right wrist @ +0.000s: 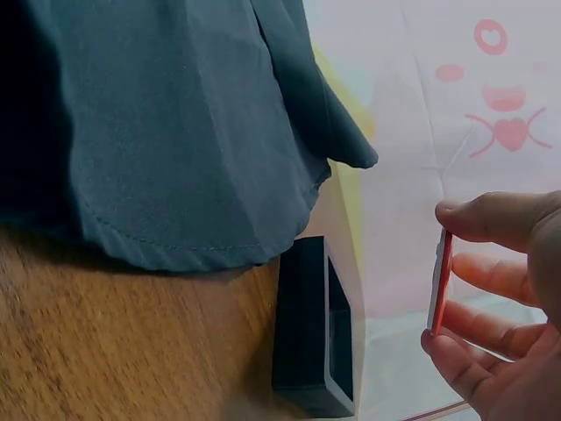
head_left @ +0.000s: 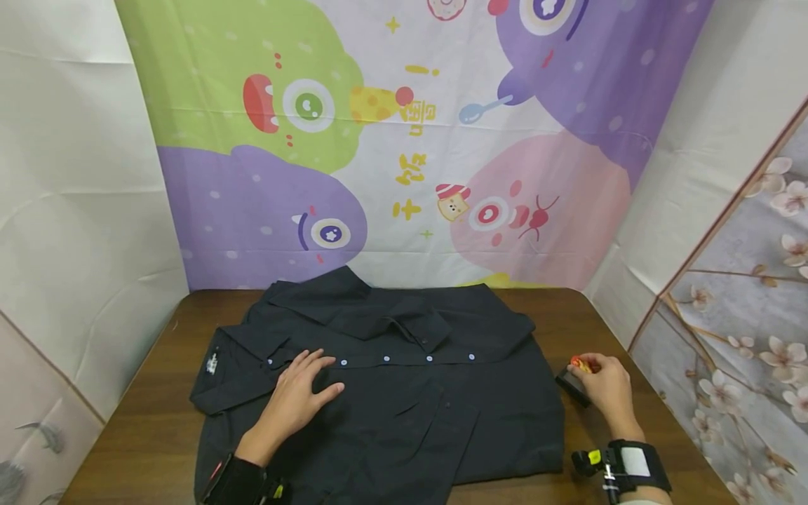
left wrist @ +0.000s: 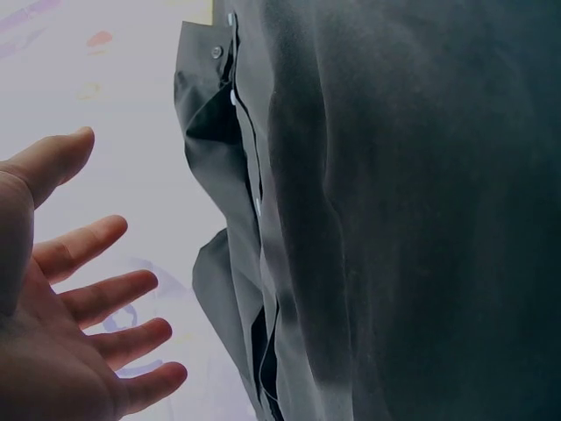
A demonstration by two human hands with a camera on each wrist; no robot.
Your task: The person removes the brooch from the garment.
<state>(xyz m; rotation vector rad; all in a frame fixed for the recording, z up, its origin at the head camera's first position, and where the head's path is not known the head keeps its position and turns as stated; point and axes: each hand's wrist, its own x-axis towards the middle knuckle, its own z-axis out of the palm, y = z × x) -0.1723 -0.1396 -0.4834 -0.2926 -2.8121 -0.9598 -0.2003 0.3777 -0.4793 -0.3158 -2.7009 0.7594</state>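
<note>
A black button-up shirt point(head_left: 391, 414) with white buttons lies spread on the table, its collar turned toward the far side. Over its left part is my left hand point(head_left: 292, 400), fingers spread and holding nothing; in the left wrist view the hand point(left wrist: 79, 324) appears apart from the cloth point(left wrist: 421, 210). To the right of the shirt, my right hand point(head_left: 607, 389) pinches a small flat red-and-yellow piece point(head_left: 579, 364). Seen edge-on in the right wrist view, this piece point(right wrist: 440, 282) is thin, red with a pale side. Its exact kind cannot be told.
A small black open box point(right wrist: 300, 338) stands on the wooden table point(head_left: 151, 393), close to the shirt's right edge and below my right hand. Behind the table hangs a cartoon-print curtain point(head_left: 404, 259). Pale wall coverings rise at both sides.
</note>
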